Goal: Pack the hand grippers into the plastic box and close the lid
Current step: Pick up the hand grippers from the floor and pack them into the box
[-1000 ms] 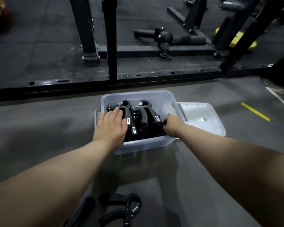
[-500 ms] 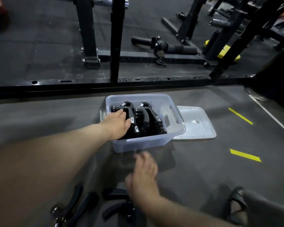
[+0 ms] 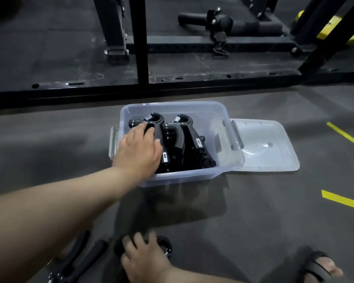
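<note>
Spare grippers (image 3: 74, 260) lie in front of the plastic box (image 3: 182, 177), left of my right hand (image 3: 145, 262), which covers a loose gripper (image 3: 165, 245), though I cannot tell whether the fingers have closed; my left hand (image 3: 138, 149) lies flat, fingers nearly straight, pressing the black hand grippers (image 3: 184, 139) packed inside the box. The translucent lid (image 3: 274, 152) lies off, touching the box's right side; coil springs and ribbed, moulded handles suggest light, rigid tools, best taken round both handles.

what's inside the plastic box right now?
Black hand grippers stand packed in the plastic box, filling its left and middle; its right end holds none. The left hand rests on the leftmost ones, so the exact count and anything beneath it are hidden.
</note>
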